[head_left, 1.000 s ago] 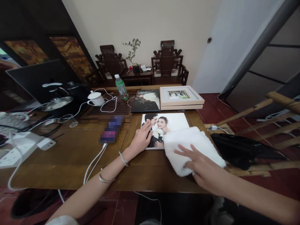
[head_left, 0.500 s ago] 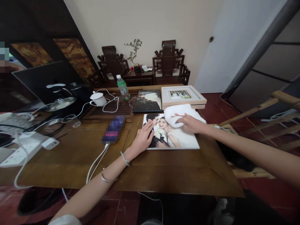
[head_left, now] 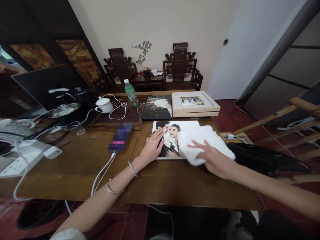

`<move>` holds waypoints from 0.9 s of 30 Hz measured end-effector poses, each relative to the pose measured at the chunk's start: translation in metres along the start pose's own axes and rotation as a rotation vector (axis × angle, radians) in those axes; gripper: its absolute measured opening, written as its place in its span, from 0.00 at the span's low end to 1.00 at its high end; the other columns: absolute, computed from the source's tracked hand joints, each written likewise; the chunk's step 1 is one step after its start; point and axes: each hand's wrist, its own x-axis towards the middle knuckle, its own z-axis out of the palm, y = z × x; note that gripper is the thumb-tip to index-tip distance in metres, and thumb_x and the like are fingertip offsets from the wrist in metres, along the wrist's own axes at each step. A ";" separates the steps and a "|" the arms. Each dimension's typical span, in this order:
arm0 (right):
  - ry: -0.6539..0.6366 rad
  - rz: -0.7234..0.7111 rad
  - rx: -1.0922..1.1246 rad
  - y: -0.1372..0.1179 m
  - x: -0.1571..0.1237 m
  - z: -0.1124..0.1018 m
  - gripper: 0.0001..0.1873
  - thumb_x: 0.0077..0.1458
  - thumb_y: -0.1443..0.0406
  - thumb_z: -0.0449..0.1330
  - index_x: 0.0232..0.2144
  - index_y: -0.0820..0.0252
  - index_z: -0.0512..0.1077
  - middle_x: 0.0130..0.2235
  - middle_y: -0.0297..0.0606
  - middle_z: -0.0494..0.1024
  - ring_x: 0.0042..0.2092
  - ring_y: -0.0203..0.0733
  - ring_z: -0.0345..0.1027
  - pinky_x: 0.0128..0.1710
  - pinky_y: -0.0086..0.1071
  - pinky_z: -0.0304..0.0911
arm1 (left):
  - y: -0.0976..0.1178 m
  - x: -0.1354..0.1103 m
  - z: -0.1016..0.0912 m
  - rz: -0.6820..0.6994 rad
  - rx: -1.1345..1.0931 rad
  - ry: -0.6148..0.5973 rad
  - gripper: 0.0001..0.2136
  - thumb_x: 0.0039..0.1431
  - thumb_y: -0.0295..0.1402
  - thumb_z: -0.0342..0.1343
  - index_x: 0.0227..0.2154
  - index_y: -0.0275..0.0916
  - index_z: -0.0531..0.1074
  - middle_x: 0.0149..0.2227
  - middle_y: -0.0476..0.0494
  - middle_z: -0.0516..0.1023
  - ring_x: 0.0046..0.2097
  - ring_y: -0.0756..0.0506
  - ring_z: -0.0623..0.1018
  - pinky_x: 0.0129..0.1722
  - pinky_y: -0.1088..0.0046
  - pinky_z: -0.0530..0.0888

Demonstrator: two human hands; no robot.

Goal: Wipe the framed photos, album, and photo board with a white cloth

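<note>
The table (head_left: pixel 162 183) spreads beneath the right hand (head_left: pixel 212 155), which grips a cloth. Beyond that grip lie two stacked frames (head_left: pixel 212 103), with a dark picture (head_left: pixel 156 106) to their left; neither hand is on them, and whether they have been wiped cannot be told. Nearer, the print (head_left: pixel 171 143) lies flat on the table, partly under the grip and reaching out to its left. The cloth (head_left: pixel 197 133) covers the print's right part and overhangs that edge; wiping looks under way there, not finished. The left hand (head_left: pixel 151 146), well left of the grip, lies open with fingers extended on the print's left side, so that patch seems left to do.
</note>
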 end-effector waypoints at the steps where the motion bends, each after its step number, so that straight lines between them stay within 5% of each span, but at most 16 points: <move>1: 0.002 -0.013 0.020 -0.009 -0.010 0.003 0.27 0.36 0.81 0.45 0.36 0.59 0.73 0.60 0.40 0.60 0.64 0.51 0.41 0.59 0.62 0.39 | 0.001 0.000 0.000 -0.003 0.001 -0.001 0.20 0.64 0.32 0.43 0.58 0.36 0.59 0.62 0.36 0.57 0.64 0.41 0.54 0.59 0.55 0.60; 5: -0.018 -0.036 0.057 -0.034 -0.033 0.007 0.27 0.34 0.81 0.46 0.34 0.58 0.72 0.61 0.39 0.60 0.64 0.50 0.41 0.60 0.60 0.36 | 0.000 0.000 0.001 -0.002 0.010 -0.004 0.20 0.64 0.32 0.42 0.58 0.37 0.58 0.63 0.37 0.57 0.65 0.42 0.54 0.59 0.55 0.60; 9: -0.089 0.018 0.045 -0.033 -0.023 0.000 0.28 0.33 0.81 0.46 0.35 0.58 0.73 0.60 0.39 0.61 0.64 0.49 0.43 0.61 0.58 0.39 | -0.003 0.000 0.003 -0.002 0.022 -0.016 0.20 0.64 0.32 0.42 0.58 0.36 0.58 0.63 0.36 0.57 0.65 0.42 0.54 0.59 0.55 0.59; 15: -0.037 -0.009 0.028 0.015 0.032 -0.015 0.29 0.35 0.81 0.46 0.37 0.59 0.75 0.51 0.42 0.73 0.62 0.51 0.50 0.58 0.59 0.43 | -0.004 0.000 0.002 0.006 0.005 -0.005 0.20 0.63 0.31 0.43 0.58 0.37 0.58 0.63 0.37 0.57 0.65 0.41 0.54 0.59 0.55 0.60; 20: 0.037 -0.043 -0.010 0.056 0.077 -0.026 0.28 0.35 0.81 0.47 0.36 0.62 0.76 0.43 0.42 0.78 0.50 0.49 0.68 0.48 0.40 0.64 | -0.004 0.001 0.002 0.015 0.003 0.003 0.20 0.63 0.31 0.43 0.58 0.36 0.59 0.62 0.36 0.58 0.64 0.41 0.55 0.59 0.54 0.61; 27: 0.064 -0.038 -0.057 0.074 0.098 -0.032 0.29 0.36 0.82 0.47 0.38 0.61 0.75 0.44 0.40 0.77 0.48 0.45 0.69 0.47 0.35 0.63 | -0.004 0.000 0.002 0.016 0.006 -0.008 0.21 0.63 0.31 0.43 0.58 0.34 0.59 0.62 0.35 0.57 0.65 0.42 0.54 0.59 0.55 0.60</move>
